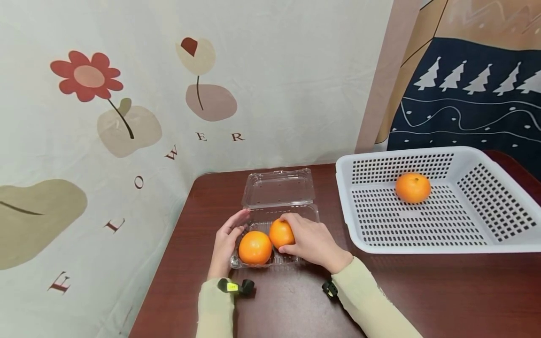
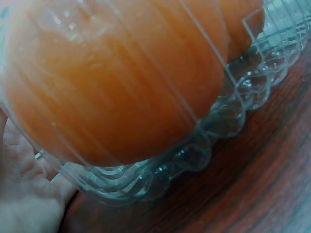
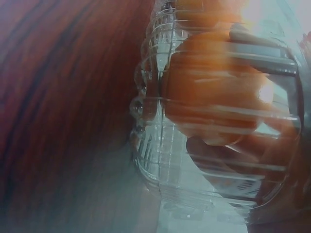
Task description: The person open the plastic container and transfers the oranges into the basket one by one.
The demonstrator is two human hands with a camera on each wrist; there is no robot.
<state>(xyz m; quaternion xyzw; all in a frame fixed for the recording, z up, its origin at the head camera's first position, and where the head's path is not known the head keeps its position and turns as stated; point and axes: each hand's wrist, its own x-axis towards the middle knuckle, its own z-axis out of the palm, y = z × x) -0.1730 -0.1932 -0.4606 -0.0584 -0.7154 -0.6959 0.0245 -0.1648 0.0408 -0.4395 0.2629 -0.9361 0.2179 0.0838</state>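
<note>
A clear plastic clamshell box (image 1: 290, 259) lies on the table with its lid (image 1: 279, 188) folded back behind it. In its left half sits an orange (image 1: 255, 248), seen large through the wall in the left wrist view. My right hand (image 1: 310, 239) grips a second orange (image 1: 281, 234) inside the box, beside the first; the right wrist view shows this orange (image 3: 214, 90) through the ribbed side. Along the box's left side rests my left hand (image 1: 226, 241), its fingers extended against the wall.
To the right stands a white perforated plastic basket (image 1: 348, 206) holding one more orange (image 1: 413, 188). The dark red wooden table (image 1: 177, 281) meets a printed cloth (image 1: 274, 94) at its back and left edges.
</note>
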